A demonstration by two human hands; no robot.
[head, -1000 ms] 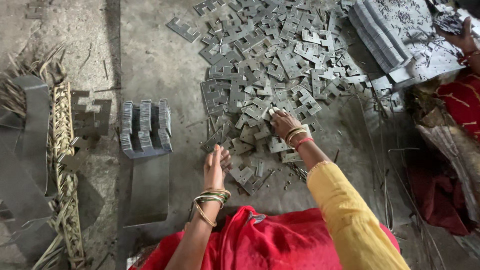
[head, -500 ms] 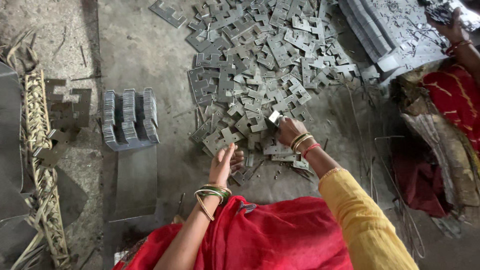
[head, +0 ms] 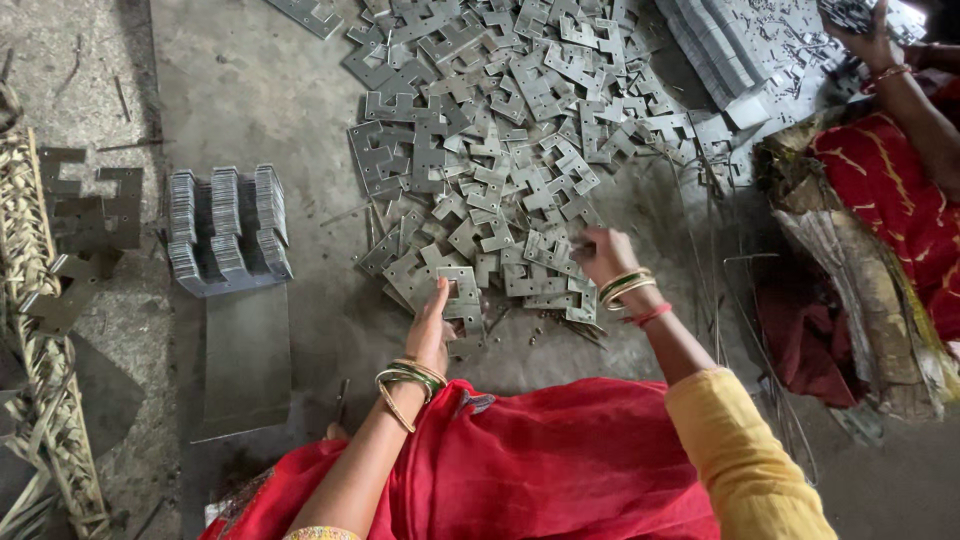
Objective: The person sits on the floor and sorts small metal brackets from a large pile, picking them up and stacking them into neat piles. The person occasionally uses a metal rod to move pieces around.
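Note:
A large heap of flat notched grey metal plates (head: 500, 130) covers the concrete floor ahead of me. My left hand (head: 432, 325), with bangles on the wrist, stands thumb-up at the heap's near edge and holds a small upright stack of plates (head: 458, 292). My right hand (head: 603, 255), blurred and also bangled, is to the right with its fingers curled onto a plate (head: 560, 252) lying in the heap. My red garment (head: 540, 470) fills the bottom of the view.
A neat ribbed stack of plates (head: 225, 230) sits on a flat metal sheet (head: 245, 365) at left. Dark loose plates (head: 90, 210) and woven straw (head: 45, 400) lie far left. Another person's hand (head: 868, 42) and red clothing (head: 885, 185) are at right, beside stacked plates (head: 720, 50).
My right hand, which held a plate lifted off the heap, has dropped back onto the heap's near edge. My left hand has moved forward against the plates. The view has shifted left.

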